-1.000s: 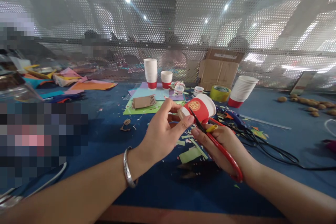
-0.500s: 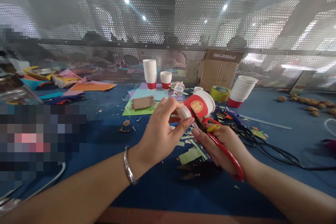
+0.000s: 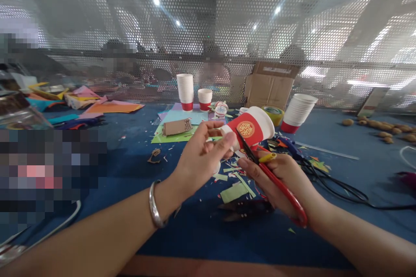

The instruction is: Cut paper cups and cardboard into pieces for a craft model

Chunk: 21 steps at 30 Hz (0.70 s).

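Note:
My left hand (image 3: 196, 162) pinches the bottom end of a paper cup (image 3: 261, 127), red with a white band and a round gold emblem. The cup lies tilted on its side in the air, mouth to the right. In my right hand (image 3: 292, 173) are scissors (image 3: 282, 190) with red handles and dark blades. Their blades lie against the cup near the emblem; whether they cut into it cannot be made out. A small yellow piece (image 3: 268, 157) sticks out by the scissors' pivot. Below my hands are green paper scraps (image 3: 234, 191) and dark, blurred snips (image 3: 245, 210).
Stacked paper cups (image 3: 185, 91) stand at the back, with another stack (image 3: 299, 110) leaning at right. Nearby are a cardboard piece (image 3: 177, 127), yellow tape (image 3: 274, 115), a cardboard box (image 3: 271, 86), black cable (image 3: 338, 188) and walnut-like brown lumps (image 3: 386, 127). Coloured paper (image 3: 113, 106) lies left.
The cup has shifted slightly right and turned, so more of its red side and emblem shows. My left fingers have changed their hold at its base. The scissors moved a little right.

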### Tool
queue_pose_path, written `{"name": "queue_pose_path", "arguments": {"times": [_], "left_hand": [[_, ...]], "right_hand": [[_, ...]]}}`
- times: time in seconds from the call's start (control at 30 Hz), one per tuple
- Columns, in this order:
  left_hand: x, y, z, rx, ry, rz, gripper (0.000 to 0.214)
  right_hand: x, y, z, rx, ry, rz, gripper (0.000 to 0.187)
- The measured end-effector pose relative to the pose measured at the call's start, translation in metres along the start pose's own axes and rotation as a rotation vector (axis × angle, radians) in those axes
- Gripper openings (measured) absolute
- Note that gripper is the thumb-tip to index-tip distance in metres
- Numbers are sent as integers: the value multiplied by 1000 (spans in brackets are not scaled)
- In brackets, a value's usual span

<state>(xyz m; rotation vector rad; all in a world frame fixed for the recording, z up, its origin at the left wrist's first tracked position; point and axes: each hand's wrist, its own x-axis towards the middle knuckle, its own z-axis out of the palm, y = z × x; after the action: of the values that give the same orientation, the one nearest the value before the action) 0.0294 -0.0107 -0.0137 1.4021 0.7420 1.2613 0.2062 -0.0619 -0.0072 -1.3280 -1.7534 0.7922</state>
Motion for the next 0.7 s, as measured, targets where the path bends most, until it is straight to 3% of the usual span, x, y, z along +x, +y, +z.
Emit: {"name": "queue_pose_path", "arguments": {"times": [0.1, 0.2, 0.5, 0.7], "left_hand": [[5, 1, -2, -191, -73, -226, 37], [9, 1, -6, -295, -116, -292, 30], [5, 8, -3, -229, -35, -125, 29], [4, 7, -2, -54, 32, 132, 31]], "right_hand": [[2, 4, 1, -12, 18, -17, 39], [4, 9, 2, 3, 1, -4, 37], [5, 14, 2, 25, -2, -47, 33], [6, 13, 4, 38, 29, -110, 33]]}}
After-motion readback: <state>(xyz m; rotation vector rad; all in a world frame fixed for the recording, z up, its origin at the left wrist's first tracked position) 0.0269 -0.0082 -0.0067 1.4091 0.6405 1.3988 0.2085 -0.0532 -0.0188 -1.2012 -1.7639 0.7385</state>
